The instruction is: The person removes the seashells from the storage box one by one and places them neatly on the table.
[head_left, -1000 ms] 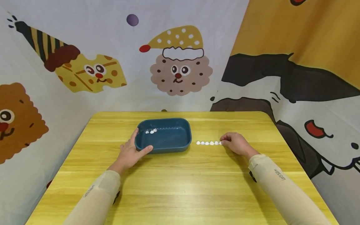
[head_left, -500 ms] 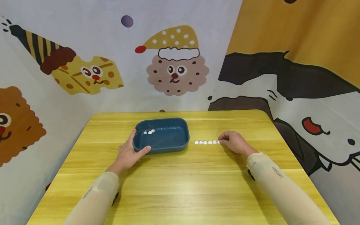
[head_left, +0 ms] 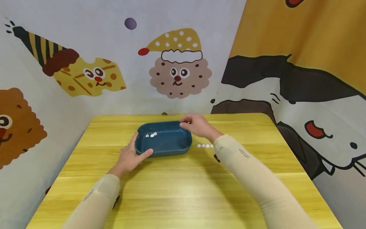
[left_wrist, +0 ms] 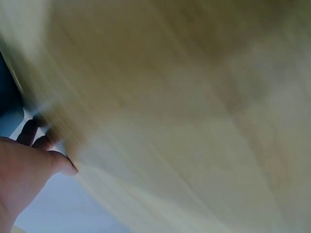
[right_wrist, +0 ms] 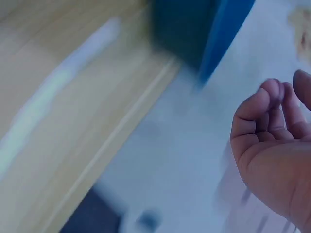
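A dark blue rectangular tray (head_left: 168, 152) stands on the table, with a few small white shell-like pieces (head_left: 152, 135) inside near its left end. My left hand (head_left: 128, 159) rests against the tray's left front corner, thumb along the front and fingers spread up the left side. Over the tray's back right rim is my right hand (head_left: 197, 125), thumb and fingertips pinched together on a small white piece that the fingers mostly hide. In the right wrist view the fingers (right_wrist: 250, 111) are curled. To the right of the tray, a row of white pieces (head_left: 203, 145) runs partly behind the right sleeve.
The yellow wooden table (head_left: 177, 190) has its back edge just behind the tray. A cloth wall hanging (head_left: 111, 25) with cartoon figures surrounds the table. The right sleeve (head_left: 251, 171) crosses over the table's right side.
My right hand has left the right end of the white row and moved left and back, up to the tray's rim. My left hand and the tray stay in place.
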`<action>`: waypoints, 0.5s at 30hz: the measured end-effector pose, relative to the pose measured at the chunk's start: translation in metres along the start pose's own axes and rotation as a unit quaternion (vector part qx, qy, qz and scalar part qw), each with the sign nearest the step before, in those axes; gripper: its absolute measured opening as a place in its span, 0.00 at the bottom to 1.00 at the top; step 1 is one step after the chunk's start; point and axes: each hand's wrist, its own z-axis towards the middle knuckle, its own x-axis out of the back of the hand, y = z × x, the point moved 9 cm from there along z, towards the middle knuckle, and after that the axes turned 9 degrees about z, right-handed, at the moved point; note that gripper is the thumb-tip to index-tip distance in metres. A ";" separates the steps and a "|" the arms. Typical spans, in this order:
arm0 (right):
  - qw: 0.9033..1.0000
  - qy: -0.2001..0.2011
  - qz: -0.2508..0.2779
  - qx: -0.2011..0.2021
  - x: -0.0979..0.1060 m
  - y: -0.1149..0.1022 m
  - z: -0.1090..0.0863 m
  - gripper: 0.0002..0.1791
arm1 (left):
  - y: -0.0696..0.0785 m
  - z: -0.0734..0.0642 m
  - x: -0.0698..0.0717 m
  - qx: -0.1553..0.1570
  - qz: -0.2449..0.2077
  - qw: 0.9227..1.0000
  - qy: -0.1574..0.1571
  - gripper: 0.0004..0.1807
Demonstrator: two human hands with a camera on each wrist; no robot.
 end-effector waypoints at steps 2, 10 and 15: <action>0.999 -0.037 -0.031 0.021 -0.043 -0.022 0.021 0.22 | 0.001 0.002 0.000 0.002 0.002 1.000 -0.001 0.65; 0.979 -0.035 -0.202 0.019 -0.145 -0.018 0.063 0.27 | 0.011 0.009 -0.015 -0.011 -0.006 1.000 0.003 0.63; 0.963 -0.030 -0.263 0.042 -0.172 -0.029 0.073 0.31 | -0.001 -0.002 0.000 0.007 -0.002 1.000 0.018 0.63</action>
